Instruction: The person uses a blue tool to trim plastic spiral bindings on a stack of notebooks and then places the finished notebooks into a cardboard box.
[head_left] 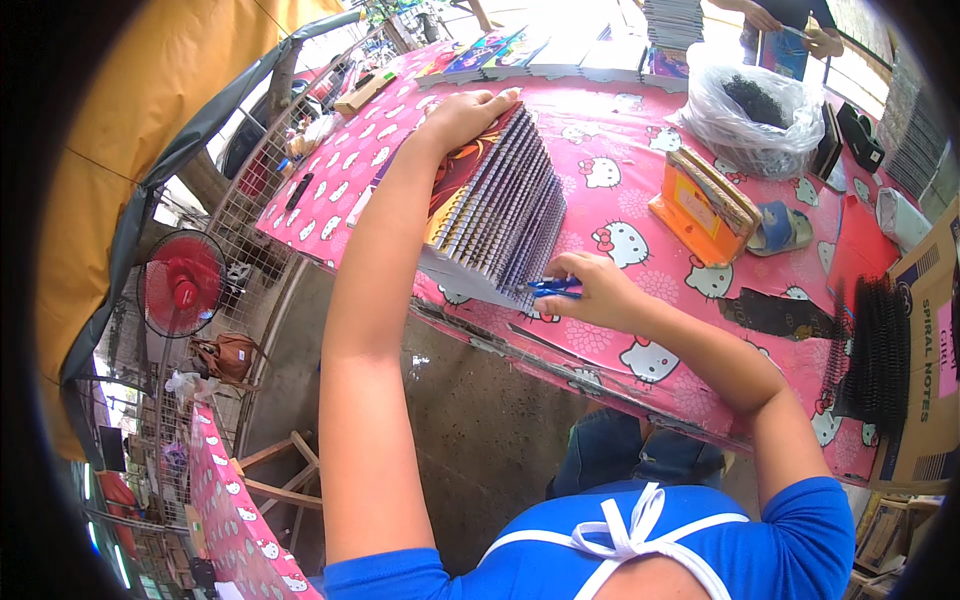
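A tall stack of spiral notebooks (508, 205) stands near the table's front edge, its rows of coils facing right. My left hand (470, 115) lies over the top of the stack, fingers stretched toward the far corner. In my right hand (606, 293) are blue-handled pliers (556, 288), held low against the coil ends at the stack's near right corner. The tips of the pliers are too small to make out among the coils. The top notebook's colourful cover is partly hidden by my left arm.
The table has a pink patterned cloth (655, 365). To the right are an orange wooden holder (700, 215), a plastic bag of black coils (755, 110), loose black coils (875, 350) and a cardboard box (925, 350). Notebooks (610, 55) line the far edge, near another person's hands (822, 42). A red fan (183, 285) stands left.
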